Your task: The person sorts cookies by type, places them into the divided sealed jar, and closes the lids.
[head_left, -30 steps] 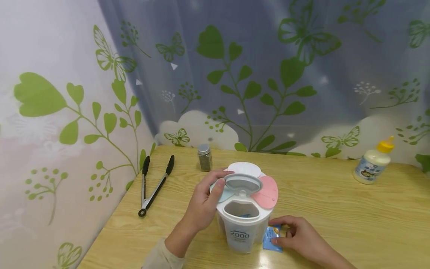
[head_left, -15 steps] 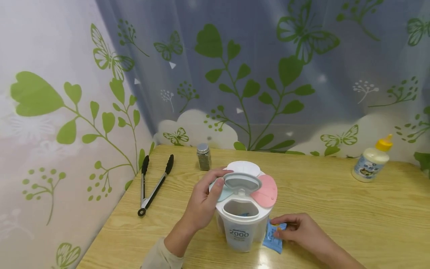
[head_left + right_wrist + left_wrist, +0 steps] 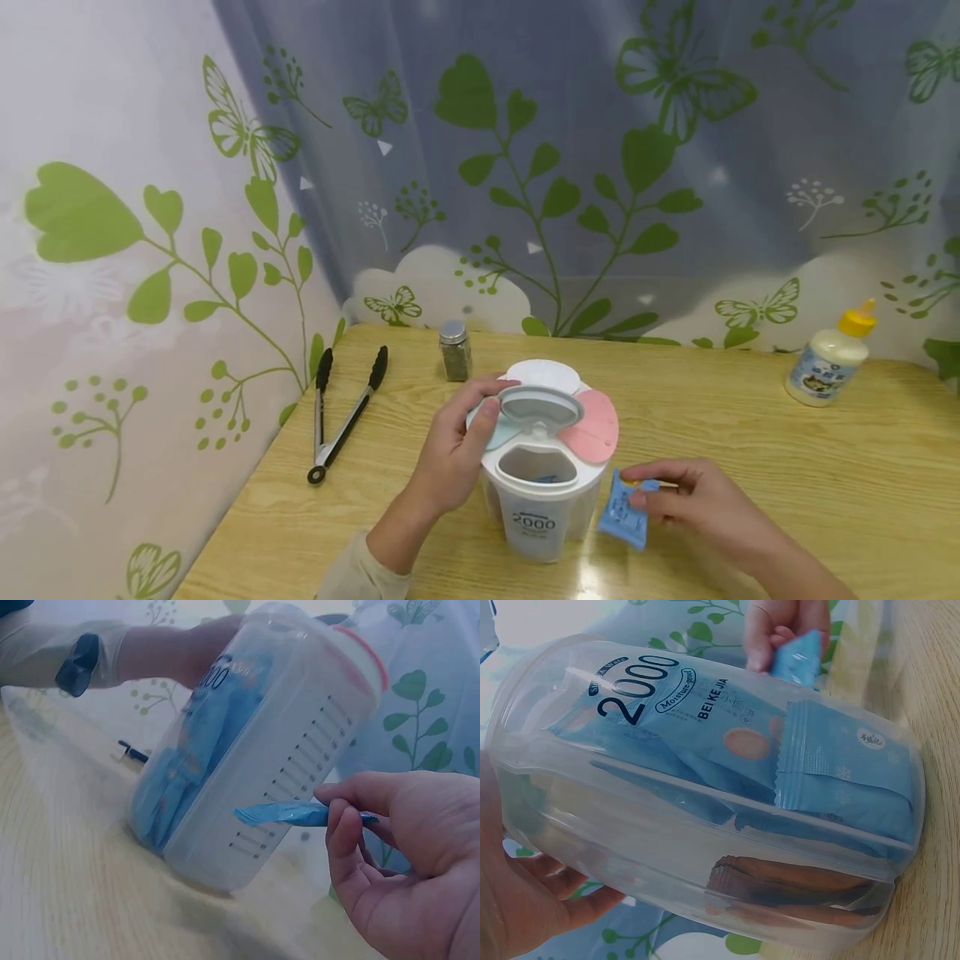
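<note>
A clear plastic storage canister (image 3: 534,533) stands on the table, its white lid split into coloured flaps. The grey flap (image 3: 542,408) is raised over the front opening; the pink flap (image 3: 592,427) lies down. My left hand (image 3: 453,454) grips the canister's left side at the lid. In the left wrist view, blue packets (image 3: 847,765) fill one compartment and brown-wrapped ones (image 3: 795,881) lie in another. To the right of the canister, my right hand (image 3: 697,504) pinches a blue snack packet (image 3: 626,512) between thumb and fingers; the right wrist view shows that packet (image 3: 281,813) edge-on beside the canister wall.
Black-tipped tongs (image 3: 345,429) lie spread at the table's left. Behind the canister is a small jar with a silver cap (image 3: 455,350). A yellow-capped squeeze bottle (image 3: 828,367) stands at the far right, near the patterned curtain (image 3: 570,167).
My right hand has picked the blue packet up from beside the canister and moved it slightly right and up. The left hand keeps its hold on the canister.
</note>
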Demonstrator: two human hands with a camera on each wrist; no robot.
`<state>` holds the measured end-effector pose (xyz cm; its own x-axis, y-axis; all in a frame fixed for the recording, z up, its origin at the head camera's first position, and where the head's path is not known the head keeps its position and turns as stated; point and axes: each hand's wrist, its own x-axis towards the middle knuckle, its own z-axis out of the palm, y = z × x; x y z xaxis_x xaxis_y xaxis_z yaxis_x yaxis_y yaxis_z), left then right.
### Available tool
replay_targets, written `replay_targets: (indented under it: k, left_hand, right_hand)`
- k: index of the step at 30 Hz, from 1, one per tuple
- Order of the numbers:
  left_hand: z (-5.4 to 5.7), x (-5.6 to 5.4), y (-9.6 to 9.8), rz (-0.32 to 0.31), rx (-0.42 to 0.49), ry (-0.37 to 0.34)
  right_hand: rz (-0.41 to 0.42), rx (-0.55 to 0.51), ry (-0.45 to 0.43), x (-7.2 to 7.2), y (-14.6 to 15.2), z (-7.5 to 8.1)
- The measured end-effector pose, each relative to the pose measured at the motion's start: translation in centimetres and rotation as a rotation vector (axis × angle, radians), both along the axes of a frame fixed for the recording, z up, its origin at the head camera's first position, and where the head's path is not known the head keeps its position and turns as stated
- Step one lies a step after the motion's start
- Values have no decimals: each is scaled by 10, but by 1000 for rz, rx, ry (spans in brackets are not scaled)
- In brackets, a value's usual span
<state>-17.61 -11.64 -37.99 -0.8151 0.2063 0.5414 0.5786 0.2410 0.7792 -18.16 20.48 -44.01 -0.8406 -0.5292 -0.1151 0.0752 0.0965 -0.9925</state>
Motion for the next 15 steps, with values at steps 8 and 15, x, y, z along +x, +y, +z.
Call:
replay_targets:
  k: [8,15]
  left_hand:
    - [0,0,0,-7,3,-6]
    - [0,0,0,-3,2,-12]
  right_hand:
    - [57,-153,33,5,5,16]
    - [126,-274,31,7,15,32]
